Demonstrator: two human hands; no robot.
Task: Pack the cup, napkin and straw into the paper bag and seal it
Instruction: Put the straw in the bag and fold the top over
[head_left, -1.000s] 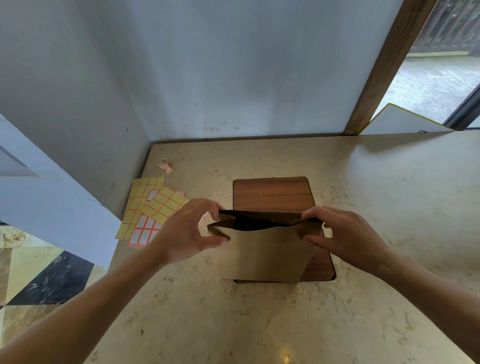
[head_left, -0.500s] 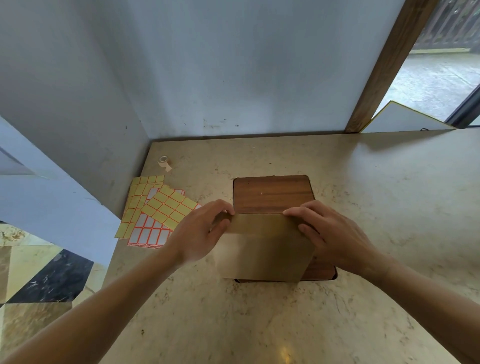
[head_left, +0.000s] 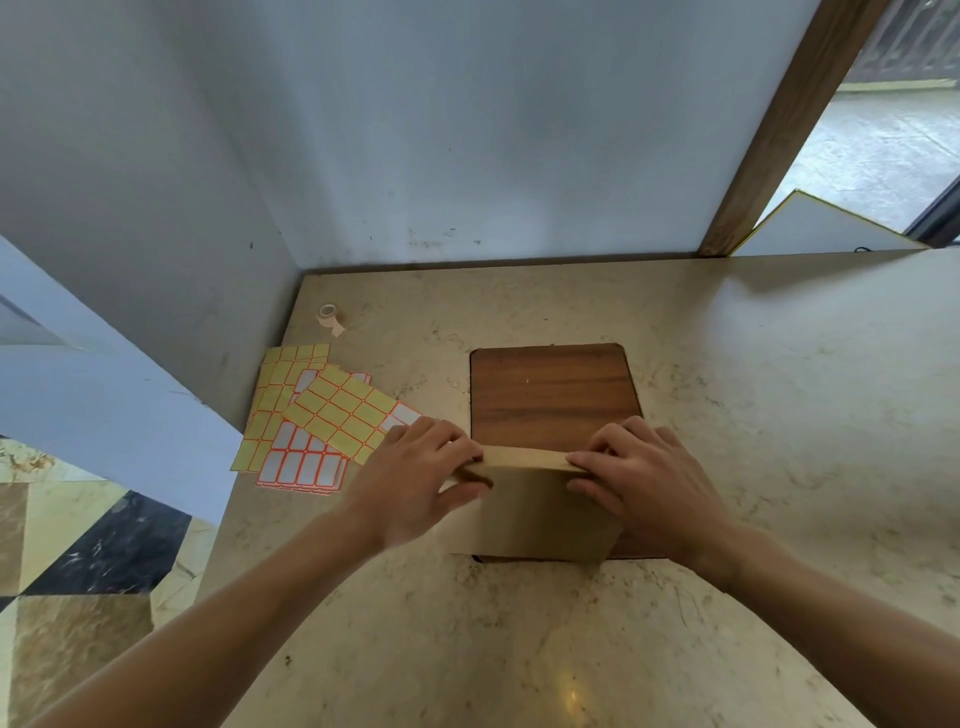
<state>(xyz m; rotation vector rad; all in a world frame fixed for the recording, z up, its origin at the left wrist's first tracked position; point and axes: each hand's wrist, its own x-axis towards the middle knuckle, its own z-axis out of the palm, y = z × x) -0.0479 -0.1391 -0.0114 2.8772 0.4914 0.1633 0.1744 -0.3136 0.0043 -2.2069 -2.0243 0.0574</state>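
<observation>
A brown paper bag (head_left: 535, 512) stands on a dark wooden board (head_left: 553, 395) in the middle of the counter. Its top is folded over into a flat strip. My left hand (head_left: 415, 483) pinches the left end of that fold, thumb in front and fingers on top. My right hand (head_left: 644, 483) pinches the right end the same way. The bag's mouth is closed, so the cup, napkin and straw are hidden from view.
Several sheets of yellow and white labels (head_left: 322, 421) lie fanned out to the left of the board. A small roll of tape (head_left: 330, 316) sits near the back left corner. Walls close the back and left; the beige stone counter (head_left: 779, 415) extends right.
The bag's mouth was held open a second ago. Both hands brought the top edges together and folded the top down into a flat strip.
</observation>
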